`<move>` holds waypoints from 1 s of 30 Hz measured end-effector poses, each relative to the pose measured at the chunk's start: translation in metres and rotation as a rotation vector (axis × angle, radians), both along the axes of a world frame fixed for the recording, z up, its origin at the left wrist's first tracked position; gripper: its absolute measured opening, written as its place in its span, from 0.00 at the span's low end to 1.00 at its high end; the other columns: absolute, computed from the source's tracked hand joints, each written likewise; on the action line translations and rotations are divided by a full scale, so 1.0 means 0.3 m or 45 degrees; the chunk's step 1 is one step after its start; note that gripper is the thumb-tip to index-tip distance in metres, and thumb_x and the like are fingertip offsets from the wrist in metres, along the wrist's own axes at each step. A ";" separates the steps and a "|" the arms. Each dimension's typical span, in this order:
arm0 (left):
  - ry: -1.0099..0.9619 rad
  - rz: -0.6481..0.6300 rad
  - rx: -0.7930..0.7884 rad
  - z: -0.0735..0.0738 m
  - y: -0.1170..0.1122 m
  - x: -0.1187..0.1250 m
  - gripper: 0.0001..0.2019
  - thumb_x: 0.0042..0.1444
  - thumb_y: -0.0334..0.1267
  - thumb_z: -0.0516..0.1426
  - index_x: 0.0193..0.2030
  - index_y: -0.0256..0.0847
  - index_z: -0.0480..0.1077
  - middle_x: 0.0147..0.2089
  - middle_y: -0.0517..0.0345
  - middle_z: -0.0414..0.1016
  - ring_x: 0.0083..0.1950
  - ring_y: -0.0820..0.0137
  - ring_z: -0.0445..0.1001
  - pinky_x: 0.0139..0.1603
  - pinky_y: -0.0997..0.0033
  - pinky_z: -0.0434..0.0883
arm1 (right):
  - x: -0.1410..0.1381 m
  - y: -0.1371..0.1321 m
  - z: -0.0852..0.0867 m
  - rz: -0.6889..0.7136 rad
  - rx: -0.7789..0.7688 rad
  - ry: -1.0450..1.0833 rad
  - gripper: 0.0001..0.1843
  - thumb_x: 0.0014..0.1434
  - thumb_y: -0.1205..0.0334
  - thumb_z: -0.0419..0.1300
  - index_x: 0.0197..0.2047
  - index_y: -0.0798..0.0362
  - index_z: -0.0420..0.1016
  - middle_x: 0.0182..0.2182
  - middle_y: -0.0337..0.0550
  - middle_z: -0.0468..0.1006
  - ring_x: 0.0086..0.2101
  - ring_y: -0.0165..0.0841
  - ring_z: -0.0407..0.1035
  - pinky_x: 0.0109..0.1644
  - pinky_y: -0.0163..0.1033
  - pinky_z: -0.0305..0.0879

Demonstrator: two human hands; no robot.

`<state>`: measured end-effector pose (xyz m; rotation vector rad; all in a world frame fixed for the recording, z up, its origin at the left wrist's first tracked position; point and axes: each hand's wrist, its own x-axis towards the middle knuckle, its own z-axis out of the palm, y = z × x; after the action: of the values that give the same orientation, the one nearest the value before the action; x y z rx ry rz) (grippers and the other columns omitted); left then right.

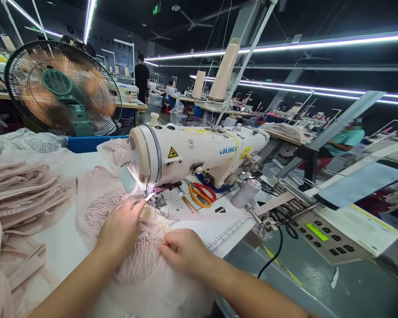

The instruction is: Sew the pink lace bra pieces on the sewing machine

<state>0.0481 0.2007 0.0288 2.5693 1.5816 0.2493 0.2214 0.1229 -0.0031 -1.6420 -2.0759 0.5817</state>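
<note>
- Left hand (pixel 119 225): fingertips on the lace (pixel 141 258), just before the machine (pixel 189 150); cannot tell whether they grip.
- Right hand (pixel 189 254): thumb and finger pinching the lace.
- Lace: beneath and between both hands.
- Scissors (pixel 203 198): beyond the right hand.
- Fabric pile (pixel 26 194): left of the left hand.

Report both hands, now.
Left hand: on the lace fabric near the sewing machine; grip cannot be told.
Right hand: closed, pinching the lace fabric.

Pale pink fabric (pixel 146 236), branching whitish lace (pixel 139 260); white sewing machine (pixel 199 148), blue lettering (pixel 228 150)
</note>
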 end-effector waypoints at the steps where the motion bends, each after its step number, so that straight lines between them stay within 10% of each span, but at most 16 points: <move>1: -0.109 0.034 -0.057 0.002 0.005 -0.002 0.18 0.54 0.29 0.44 0.48 0.42 0.67 0.41 0.48 0.69 0.41 0.58 0.70 0.32 0.65 0.62 | 0.004 0.000 -0.005 0.008 0.010 0.008 0.10 0.56 0.62 0.58 0.24 0.54 0.71 0.23 0.37 0.73 0.27 0.28 0.65 0.31 0.32 0.54; 7: -0.411 0.121 -0.369 -0.003 0.062 -0.039 0.10 0.47 0.38 0.53 0.22 0.43 0.54 0.23 0.61 0.61 0.26 0.68 0.62 0.27 0.69 0.55 | 0.009 -0.006 -0.036 0.127 0.144 0.052 0.10 0.54 0.63 0.57 0.22 0.54 0.68 0.20 0.36 0.71 0.24 0.27 0.63 0.29 0.32 0.52; 16: -1.069 0.197 -0.765 -0.022 0.078 -0.039 0.23 0.48 0.48 0.53 0.49 0.37 0.66 0.38 0.51 0.77 0.36 0.63 0.76 0.35 0.64 0.72 | 0.005 -0.001 -0.038 0.040 0.111 0.333 0.12 0.54 0.60 0.56 0.22 0.54 0.71 0.19 0.36 0.70 0.23 0.26 0.62 0.29 0.32 0.53; 22: -0.719 0.060 -0.440 -0.049 0.082 -0.039 0.18 0.50 0.34 0.46 0.41 0.38 0.76 0.46 0.50 0.75 0.51 0.63 0.71 0.54 0.63 0.66 | 0.010 0.001 -0.037 -0.007 0.075 0.367 0.11 0.54 0.61 0.56 0.23 0.54 0.73 0.20 0.36 0.72 0.24 0.27 0.63 0.30 0.32 0.54; 30: 0.006 -0.073 -0.169 -0.043 0.014 0.035 0.20 0.55 0.27 0.44 0.47 0.36 0.74 0.40 0.47 0.68 0.39 0.57 0.71 0.36 0.59 0.66 | 0.047 0.008 0.018 0.000 -0.051 0.257 0.09 0.57 0.63 0.55 0.34 0.53 0.77 0.27 0.39 0.77 0.30 0.30 0.67 0.33 0.32 0.55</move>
<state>0.0585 0.2050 0.0158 2.5105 1.4707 0.1284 0.2355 0.1254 0.0022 -1.5363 -1.9297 0.7602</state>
